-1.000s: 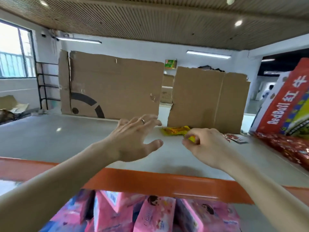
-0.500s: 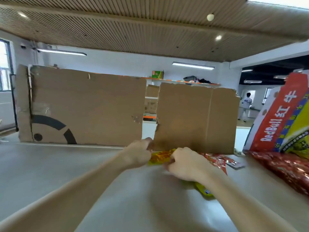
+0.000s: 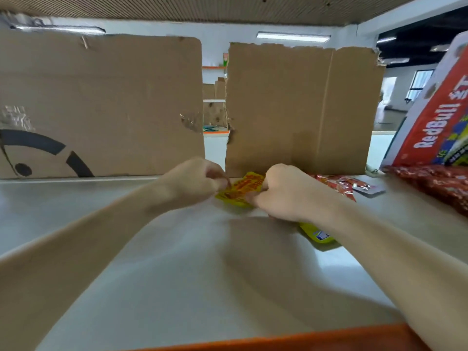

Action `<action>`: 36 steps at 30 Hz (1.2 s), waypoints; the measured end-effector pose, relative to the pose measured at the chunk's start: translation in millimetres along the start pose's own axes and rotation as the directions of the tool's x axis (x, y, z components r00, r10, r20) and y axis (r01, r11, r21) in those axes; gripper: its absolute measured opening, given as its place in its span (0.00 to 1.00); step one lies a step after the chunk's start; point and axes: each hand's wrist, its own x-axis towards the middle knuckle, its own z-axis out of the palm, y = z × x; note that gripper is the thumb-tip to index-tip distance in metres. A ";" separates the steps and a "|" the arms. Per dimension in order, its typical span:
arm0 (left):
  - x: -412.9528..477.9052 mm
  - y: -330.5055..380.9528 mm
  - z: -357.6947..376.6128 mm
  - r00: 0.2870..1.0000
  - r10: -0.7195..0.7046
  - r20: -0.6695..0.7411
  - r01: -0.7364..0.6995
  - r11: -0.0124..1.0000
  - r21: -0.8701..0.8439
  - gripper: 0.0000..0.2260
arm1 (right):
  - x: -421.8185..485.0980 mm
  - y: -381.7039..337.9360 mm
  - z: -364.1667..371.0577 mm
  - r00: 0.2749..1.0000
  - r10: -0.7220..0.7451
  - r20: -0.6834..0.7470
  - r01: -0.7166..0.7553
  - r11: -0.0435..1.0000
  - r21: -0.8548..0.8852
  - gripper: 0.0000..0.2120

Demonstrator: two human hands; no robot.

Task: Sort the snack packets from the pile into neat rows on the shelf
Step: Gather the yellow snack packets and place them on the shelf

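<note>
The yellow packet (image 3: 240, 187) lies flat far back on the shelf (image 3: 177, 262), just in front of the gap between the left cardboard sheet (image 3: 101, 105) and the right cardboard sheet (image 3: 298, 107). Both hands are on it. The left hand (image 3: 195, 181) pinches its left edge with curled fingers, and the right hand (image 3: 286, 193) has its fingers curled onto the right edge. A second yellow packet (image 3: 319, 236) pokes out from under the right wrist; I cannot tell whether it is held or only lies there. Red packets (image 3: 336, 184) lie just beside the right hand.

Several things could likely go wrong from here:

- **Pushed too far back:** a firm push could slide the packet into the gap between the sheets, or knock a sheet that only stands upright.
- **Left crooked:** the film looks slick, so an edge pinch may slip and leave the packet askew.
- **Second packet dragged:** as the right arm draws away, the wrist could pull the second yellow packet out of line.
- **Rows mixed:** the red packets are close enough that a careless sweep of the right hand would mix them into the yellow row.
</note>
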 end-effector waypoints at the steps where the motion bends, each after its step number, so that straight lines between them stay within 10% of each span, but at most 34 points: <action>1: -0.6 -1.4 -0.9 0.999 -0.014 -0.030 0.012 0.997 -0.081 0.06 | 0.0 1.1 -0.5 0.999 0.027 -0.022 -0.026 0.998 0.052 0.18; 14: -11.3 7.9 -16.7 0.961 -0.275 -0.028 0.189 0.728 -0.659 0.09 | 4.7 9.9 -5.4 0.981 0.157 -0.112 -0.084 0.871 0.484 0.11; 36: -14.2 12.8 -27.1 0.939 0.073 -0.336 -0.269 0.765 -0.585 0.08 | 2.6 9.2 -5.0 0.966 -0.182 -0.186 0.240 0.900 0.364 0.19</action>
